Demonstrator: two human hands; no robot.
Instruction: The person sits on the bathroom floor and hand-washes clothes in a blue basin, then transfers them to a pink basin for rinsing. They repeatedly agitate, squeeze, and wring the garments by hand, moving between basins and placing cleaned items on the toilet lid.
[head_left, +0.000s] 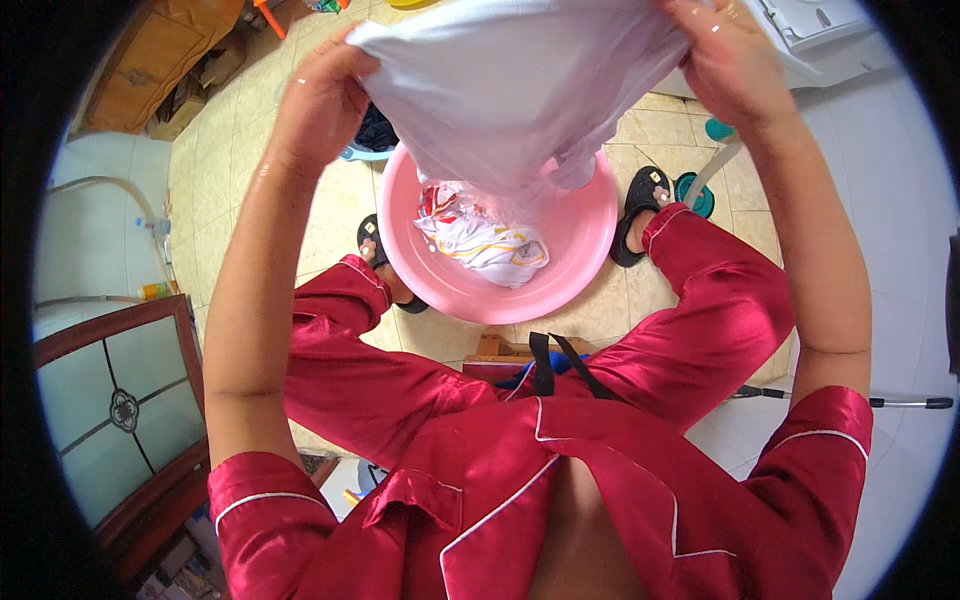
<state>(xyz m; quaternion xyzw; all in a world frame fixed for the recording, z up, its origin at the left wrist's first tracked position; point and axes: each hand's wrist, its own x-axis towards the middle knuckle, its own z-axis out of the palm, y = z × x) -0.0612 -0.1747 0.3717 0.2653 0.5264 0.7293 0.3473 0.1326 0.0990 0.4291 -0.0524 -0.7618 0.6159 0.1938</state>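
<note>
A wet white cloth garment (510, 82) is stretched between my two hands, its lower part hanging over a pink plastic basin (499, 304). My left hand (326, 94) grips its left corner, and my right hand (724, 64) grips the right side near the top edge of the view. Inside the basin lies a bunched white garment with yellow and red trim (491, 244), in water. The basin stands on the floor between my feet. Where the cloth's lower end meets the water is partly hidden by the cloth.
A blue basin (367, 154) with dark cloth is behind the pink one. On the right, a hose (709, 176) runs down by a green floor piece (694, 196). A wooden stool (491, 356) is under me, and a framed glass door (124, 409) stands at left.
</note>
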